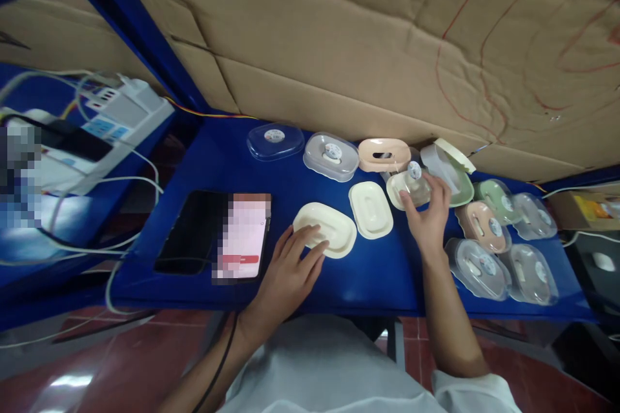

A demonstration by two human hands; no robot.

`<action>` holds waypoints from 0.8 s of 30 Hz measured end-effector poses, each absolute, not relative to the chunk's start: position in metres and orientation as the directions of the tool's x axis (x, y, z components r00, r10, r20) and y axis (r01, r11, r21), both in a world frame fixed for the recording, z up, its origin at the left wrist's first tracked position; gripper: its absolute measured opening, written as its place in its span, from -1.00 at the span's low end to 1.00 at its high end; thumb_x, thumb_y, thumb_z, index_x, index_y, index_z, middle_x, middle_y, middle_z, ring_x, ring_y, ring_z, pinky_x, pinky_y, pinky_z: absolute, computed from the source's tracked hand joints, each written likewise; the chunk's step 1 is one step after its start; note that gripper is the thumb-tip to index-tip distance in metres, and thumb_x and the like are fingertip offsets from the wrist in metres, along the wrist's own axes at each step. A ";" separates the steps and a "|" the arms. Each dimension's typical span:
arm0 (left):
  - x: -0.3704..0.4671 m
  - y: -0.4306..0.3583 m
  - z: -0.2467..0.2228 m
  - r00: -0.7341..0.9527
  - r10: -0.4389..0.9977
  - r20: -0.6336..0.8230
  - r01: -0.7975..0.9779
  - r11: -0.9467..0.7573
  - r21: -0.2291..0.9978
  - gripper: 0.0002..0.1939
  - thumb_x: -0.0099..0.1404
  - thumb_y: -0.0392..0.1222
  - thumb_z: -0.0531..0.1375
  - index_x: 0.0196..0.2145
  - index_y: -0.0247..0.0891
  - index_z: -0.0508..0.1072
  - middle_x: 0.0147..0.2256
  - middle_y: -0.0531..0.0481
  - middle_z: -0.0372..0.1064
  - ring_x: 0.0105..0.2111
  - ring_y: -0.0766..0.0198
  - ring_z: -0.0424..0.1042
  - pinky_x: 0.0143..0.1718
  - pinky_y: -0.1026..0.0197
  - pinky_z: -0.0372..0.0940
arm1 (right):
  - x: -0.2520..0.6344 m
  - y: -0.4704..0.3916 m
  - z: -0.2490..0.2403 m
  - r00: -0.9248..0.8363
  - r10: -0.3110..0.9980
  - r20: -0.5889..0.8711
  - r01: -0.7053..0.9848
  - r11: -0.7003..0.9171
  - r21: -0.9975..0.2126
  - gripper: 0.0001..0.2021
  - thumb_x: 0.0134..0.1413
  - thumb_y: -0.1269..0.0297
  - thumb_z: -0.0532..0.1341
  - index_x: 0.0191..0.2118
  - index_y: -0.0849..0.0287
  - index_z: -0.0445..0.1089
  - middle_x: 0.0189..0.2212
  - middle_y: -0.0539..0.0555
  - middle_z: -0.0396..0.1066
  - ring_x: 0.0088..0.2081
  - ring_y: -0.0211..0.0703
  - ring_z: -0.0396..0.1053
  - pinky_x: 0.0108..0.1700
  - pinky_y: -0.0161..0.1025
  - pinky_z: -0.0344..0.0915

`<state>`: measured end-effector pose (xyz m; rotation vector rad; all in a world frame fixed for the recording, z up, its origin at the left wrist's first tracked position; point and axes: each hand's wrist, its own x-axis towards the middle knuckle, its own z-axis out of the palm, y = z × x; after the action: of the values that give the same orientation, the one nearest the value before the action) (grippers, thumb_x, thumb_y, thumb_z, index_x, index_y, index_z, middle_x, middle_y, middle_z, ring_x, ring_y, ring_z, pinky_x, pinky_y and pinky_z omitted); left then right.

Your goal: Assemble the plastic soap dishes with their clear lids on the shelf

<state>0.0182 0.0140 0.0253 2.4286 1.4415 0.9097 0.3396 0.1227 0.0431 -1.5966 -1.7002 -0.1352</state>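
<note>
1. Along the front half of the blue worktop, left hand is palm down, fingers loosely spread and resting on an oval cream dish. Not wrapped around it, just touching its near left side.
2. Right hand is further back, right of the worktop's middle, thumb on one side and fingers on the other, gripping a clear-lidded cream box.
3. Second cream dish sits flat between those two, nobody touching it.
4. Toward the back edge, left to right: a clear lid, a grey box with a clear cover, a peach piece with a slot, then a pale green box with a cream piece tilted on top.
5. Near the right end there's a cluster of clear-covered boxes: one green, one peach, three greyish.
6. Over by the left end, a lit phone lies beside a black device.
</note>
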 end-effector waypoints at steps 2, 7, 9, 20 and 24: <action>0.019 0.016 0.025 0.318 0.855 0.410 0.740 -0.494 0.456 -0.69 0.46 -0.37 0.23 0.11 -0.22 0.55 0.23 -0.28 0.45 0.26 -0.08 0.46 0.30 -0.22 0.36 | 0.340 0.127 0.040 0.076 0.808 0.584 0.893 0.205 -0.400 -0.38 0.29 -0.13 0.34 0.31 0.12 0.40 0.27 0.30 0.36 0.32 0.21 0.34 0.35 0.25 0.31; 0.020 0.018 0.025 0.309 0.861 0.404 0.741 -0.485 0.465 -0.77 0.48 -0.34 0.24 0.05 -0.22 0.56 0.19 -0.25 0.49 0.18 -0.05 0.49 0.20 -0.15 0.41 | 0.336 0.118 0.053 0.017 0.699 0.715 0.886 0.321 -0.335 -0.68 0.41 0.11 0.29 0.16 0.06 0.55 0.11 0.20 0.54 0.20 0.12 0.50 0.30 0.18 0.42; 0.020 0.016 0.025 0.326 0.860 0.393 0.743 -0.491 0.456 -0.77 0.50 -0.31 0.24 0.07 -0.21 0.55 0.18 -0.23 0.51 0.15 -0.04 0.51 0.16 -0.13 0.41 | 0.325 0.103 0.063 -0.056 0.678 0.733 0.863 0.402 -0.306 -0.70 0.39 0.23 0.32 0.17 0.06 0.55 0.10 0.18 0.56 0.20 0.11 0.51 0.30 0.15 0.43; 0.011 -0.007 0.024 0.265 0.856 0.445 0.734 -0.478 0.483 -0.40 0.46 -0.26 0.32 0.38 -0.08 0.31 0.34 -0.30 0.30 0.32 -0.07 0.39 0.27 -0.10 0.41 | 0.279 0.020 0.039 -0.470 0.765 0.439 0.628 0.640 -0.443 -0.31 0.37 0.32 0.33 0.50 -0.17 0.16 0.18 0.14 0.50 0.27 0.16 0.45 0.42 0.35 0.30; 0.013 -0.002 0.021 0.236 0.902 0.360 0.723 -0.411 0.555 -0.25 0.47 -0.17 0.31 0.49 -0.05 0.13 0.48 -0.33 0.05 0.45 -0.17 0.21 0.34 -0.19 0.37 | 0.275 0.023 0.038 -0.513 0.764 0.391 0.616 0.645 -0.452 -0.31 0.40 0.31 0.30 0.52 -0.17 0.10 0.18 0.15 0.48 0.27 0.14 0.44 0.45 0.35 0.26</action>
<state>0.0133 -0.0024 0.0212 2.2397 1.5194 0.9428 0.2750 0.0226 0.0383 -1.0711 -2.2982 0.3439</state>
